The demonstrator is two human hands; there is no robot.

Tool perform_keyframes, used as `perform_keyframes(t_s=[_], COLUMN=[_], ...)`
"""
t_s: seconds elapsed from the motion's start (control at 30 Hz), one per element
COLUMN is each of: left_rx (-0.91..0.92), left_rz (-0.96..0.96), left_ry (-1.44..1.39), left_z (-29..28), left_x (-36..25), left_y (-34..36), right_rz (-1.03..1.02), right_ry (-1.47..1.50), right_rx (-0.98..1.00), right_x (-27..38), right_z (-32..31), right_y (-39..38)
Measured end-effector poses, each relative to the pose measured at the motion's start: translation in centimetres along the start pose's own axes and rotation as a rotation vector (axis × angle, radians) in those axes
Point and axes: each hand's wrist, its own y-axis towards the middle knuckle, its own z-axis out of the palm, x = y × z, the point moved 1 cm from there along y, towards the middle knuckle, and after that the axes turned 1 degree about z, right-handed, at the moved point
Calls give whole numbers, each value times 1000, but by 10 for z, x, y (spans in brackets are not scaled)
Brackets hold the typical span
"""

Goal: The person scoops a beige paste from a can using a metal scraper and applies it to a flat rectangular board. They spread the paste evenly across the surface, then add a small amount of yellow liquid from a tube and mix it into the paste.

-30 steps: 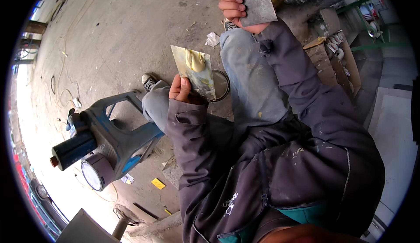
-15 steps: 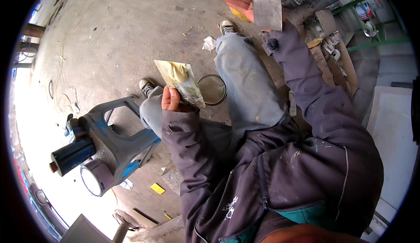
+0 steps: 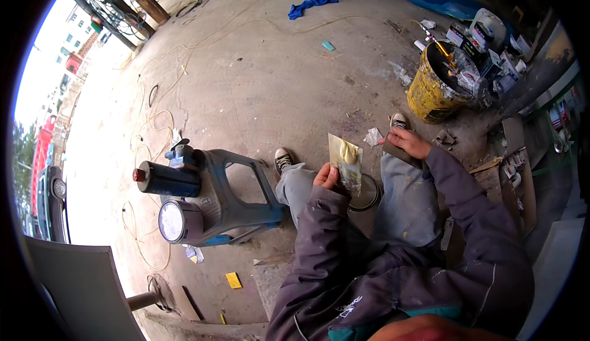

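My left hand (image 3: 326, 176) pinches the lower left edge of a thin, flat plate (image 3: 353, 182). A dollop of pale yellow putty (image 3: 348, 152) sits on the plate's upper part, with smears below it. To the right, above my right knee, my right hand (image 3: 412, 142) is closed on a flat grey scraper (image 3: 401, 153), seen nearly edge-on. The scraper and the plate are apart. Under the plate, between my legs, stands a round tin (image 3: 367, 193), partly hidden by the plate.
A grey-blue step stool (image 3: 246, 209) on the left bears a dark cylinder (image 3: 169, 178) and an open-looking tin (image 3: 180, 221). A yellow bucket (image 3: 433, 92) with clutter stands ahead right. A thin hose (image 3: 184, 64) winds over the concrete floor; cardboard (image 3: 515, 181) lies at right.
The view has swung, shifting the scene. My right hand has come down and nearer the plate; its fingers, stretched out before, now wrap the scraper. The left hand still holds the plate.
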Motion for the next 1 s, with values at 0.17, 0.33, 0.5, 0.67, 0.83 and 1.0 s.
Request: perform_keyframes(t_s=[0.17, 0.33, 0.5, 0.67, 0.83, 1.0], left_rx=[-88, -123, -150, -167, -50, -60], left_rz=[104, 210, 180, 129, 162, 222], left_ry=[7, -8, 48, 145, 370, 360], left_z=[-11, -25, -15, 24, 30, 34], left_x=[-1, -10, -15, -15, -45, -86], left_y=[-2, -9, -22, -19, 26, 100], right_rz=[279, 197, 0, -221, -210, -32], right_ry=[687, 1158, 1287, 1306, 1352, 1409], right_rx=[40, -149, -290, -440, -460, -486], right_x=[27, -1, 7, 42, 70, 42], right_z=[46, 41, 40, -1, -19, -31], right_y=[31, 27, -19, -57, -37, 38])
